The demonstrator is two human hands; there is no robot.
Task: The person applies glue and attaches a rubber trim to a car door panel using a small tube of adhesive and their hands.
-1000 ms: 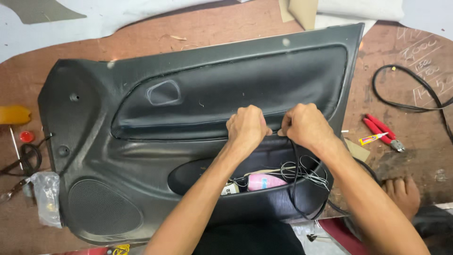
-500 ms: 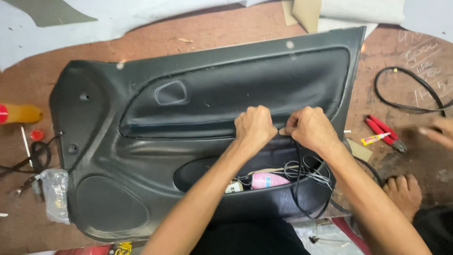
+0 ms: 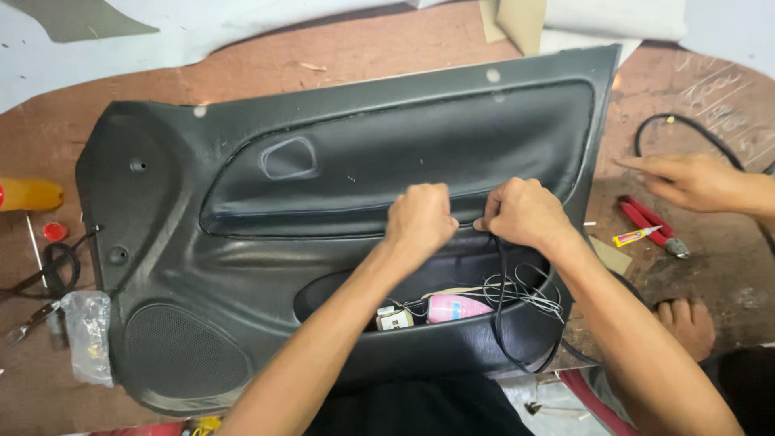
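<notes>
Black moulded plastic car door panel (image 3: 339, 242), flat on brown counter (image 3: 387, 56). Left hand (image 3: 420, 220) and right hand (image 3: 525, 214) fisted at centre seam, pinching trim edge. Black cord (image 3: 502, 315) trailing toward six o'clock. Probably seating trim; steady pressing along seam needed.

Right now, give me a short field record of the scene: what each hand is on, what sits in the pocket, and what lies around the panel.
Workpiece: black car door panel flat on a brown table
Left hand: fist pressed on the seam below the padded insert
Right hand: pinching the same seam, by a black cord
Pocket: pink bottle, thin white wires
Right of panel: another person's hand, red pliers, small glue tube
Left edge: orange bottle
</notes>
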